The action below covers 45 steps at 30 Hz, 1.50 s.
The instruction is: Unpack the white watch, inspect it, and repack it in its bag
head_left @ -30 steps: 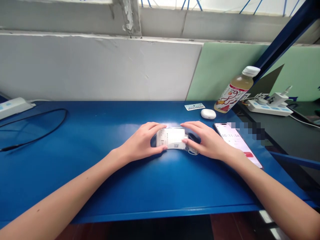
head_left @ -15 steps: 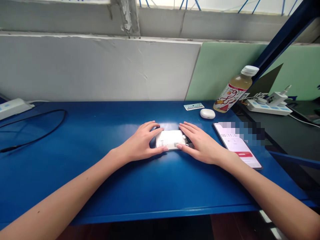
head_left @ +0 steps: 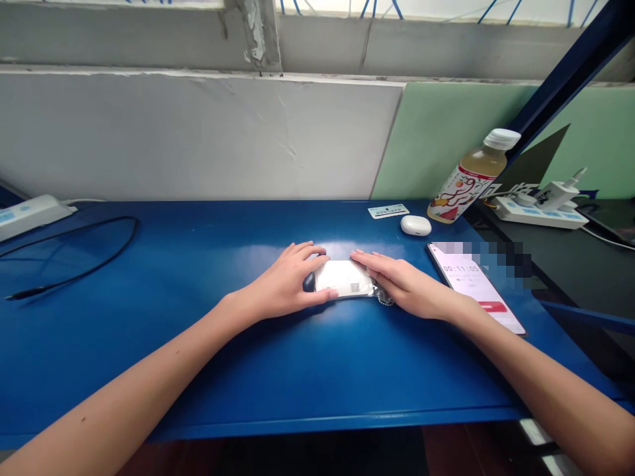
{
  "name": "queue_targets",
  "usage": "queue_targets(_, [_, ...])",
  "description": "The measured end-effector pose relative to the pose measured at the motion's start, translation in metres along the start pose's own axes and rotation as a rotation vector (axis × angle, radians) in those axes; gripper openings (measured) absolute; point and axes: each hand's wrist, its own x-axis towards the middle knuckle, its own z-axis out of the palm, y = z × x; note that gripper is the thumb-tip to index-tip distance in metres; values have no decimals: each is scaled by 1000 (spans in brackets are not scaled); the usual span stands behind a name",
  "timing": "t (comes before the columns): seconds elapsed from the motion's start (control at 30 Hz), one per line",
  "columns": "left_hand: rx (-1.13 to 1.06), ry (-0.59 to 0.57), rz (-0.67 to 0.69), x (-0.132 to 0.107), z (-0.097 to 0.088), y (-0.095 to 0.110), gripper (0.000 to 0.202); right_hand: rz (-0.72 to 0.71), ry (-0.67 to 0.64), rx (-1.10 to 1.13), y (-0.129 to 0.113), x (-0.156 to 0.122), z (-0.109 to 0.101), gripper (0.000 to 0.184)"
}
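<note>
A flat white card in what looks like a clear sleeve [head_left: 344,279] lies on the blue table [head_left: 238,377], with a small square code at its right end. A silvery bead chain [head_left: 383,297] trails from that end. My left hand [head_left: 285,281] grips the card's left side, thumb along the near edge and fingers at the far edge. Under that palm a small dark rounded object [head_left: 309,283] peeks out, mostly hidden. My right hand [head_left: 414,284] is stretched out flat over the card's right far corner, fingers lying together and thumb hidden from view.
Right of my hands lies a phone [head_left: 473,284] showing a timer. Behind it are a white earbud case [head_left: 415,225], a small printed card [head_left: 388,211] and a leaning drink bottle [head_left: 471,178]. Power strips [head_left: 540,213] and a black cable [head_left: 116,254] flank the table.
My right hand has turned from holding the card's right end between thumb and fingers to lying flat, uncovering the bead chain. My left hand keeps its hold.
</note>
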Motion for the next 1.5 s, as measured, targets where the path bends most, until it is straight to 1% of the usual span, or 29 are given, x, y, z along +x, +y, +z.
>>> queue_targets(0.1, [-5,-14,-5,-1,-1,-1,55,12,-7,53,0,0,-3,46])
queue_targets(0.2, [-9,-25,4,-3,-3,-5,55,0,18,66,2,1,-4,46])
queue_targets(0.3, [3,-3,5,-4,-4,-9,59,-49,102,-62,5,1,-5,41])
queue_targets(0.4, [41,22,-13,-5,-5,-10,60,-104,169,-207,7,0,-6,30])
queue_targets(0.5, [67,8,-26,-6,-6,-6,58,-133,144,-247,5,1,-6,24])
queue_targets(0.63, [88,-29,-49,-5,-3,0,58,-93,108,-238,1,0,-5,23])
queue_targets(0.73, [76,-28,-56,-4,2,2,64,-80,99,-232,-1,-1,-4,23])
queue_targets(0.83, [45,-28,-73,-4,6,0,71,-74,77,-205,-4,-1,-5,29])
queue_targets(0.93, [16,-32,-95,-4,8,-2,66,-44,71,-160,-7,-2,-8,32])
queue_targets(1.03, [-12,-1,-69,-4,8,-3,59,-52,61,-143,-7,-2,-9,35])
queue_targets(1.13, [-11,39,-20,-4,10,-3,55,-60,84,-168,-2,-2,-3,34])
queue_targets(1.3, [6,66,2,-3,11,-3,53,-57,152,-200,0,-1,7,23])
queue_targets(1.4, [29,63,-7,-3,10,-5,56,-81,128,-237,-2,-1,1,21])
queue_targets(1.5, [66,50,-16,-2,9,-6,56,-86,96,-319,1,-2,-14,22])
